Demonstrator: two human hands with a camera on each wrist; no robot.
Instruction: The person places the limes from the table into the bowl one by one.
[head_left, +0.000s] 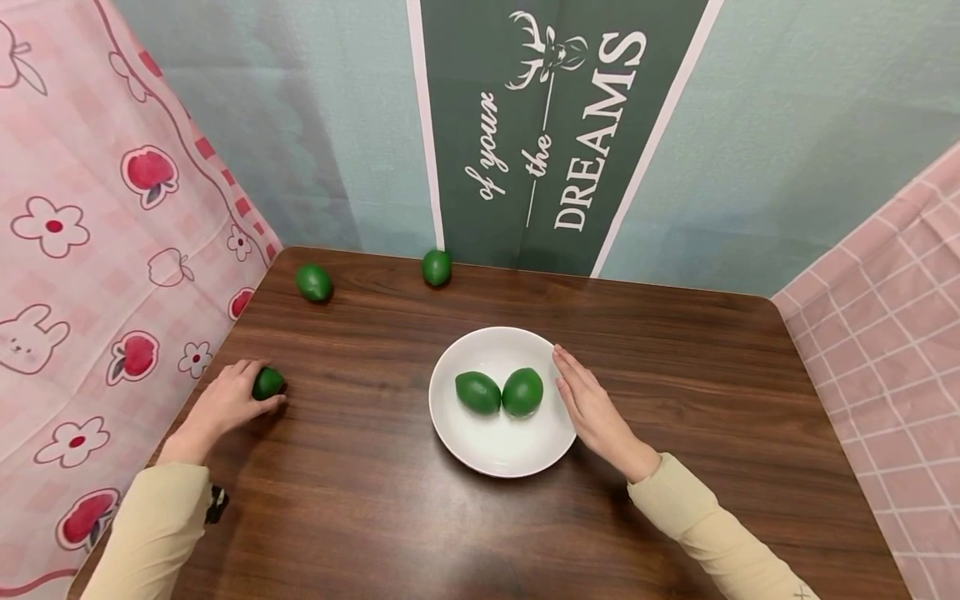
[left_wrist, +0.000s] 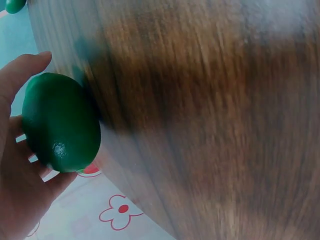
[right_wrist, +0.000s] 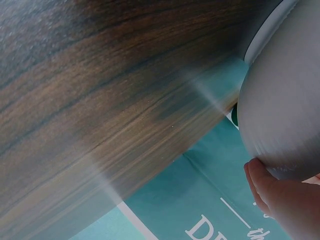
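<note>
At the table's left side, my left hand point(head_left: 228, 398) has its thumb and fingers around a green lime point(head_left: 267, 383). The left wrist view shows that lime point(left_wrist: 61, 122) large, between the thumb and the fingers point(left_wrist: 25, 150). In mid-table stands a white bowl point(head_left: 501, 454) with two limes in it, a left one point(head_left: 477, 392) and a right one point(head_left: 522, 392), side by side. My right hand point(head_left: 596, 412) rests its straight fingers against the bowl's right rim. From the right wrist, fingertips point(right_wrist: 257, 170) touch the outer wall of the bowl point(right_wrist: 285, 105).
Two more limes lie near the back edge of the wooden table point(head_left: 360, 500): one at the back left point(head_left: 313, 283), another point(head_left: 437, 267) behind the bowl. A lettered cloth point(head_left: 570, 133) hangs behind, with patterned pink curtains point(head_left: 67, 333) on the left and pink checked cloth point(head_left: 892, 333) on the right.
</note>
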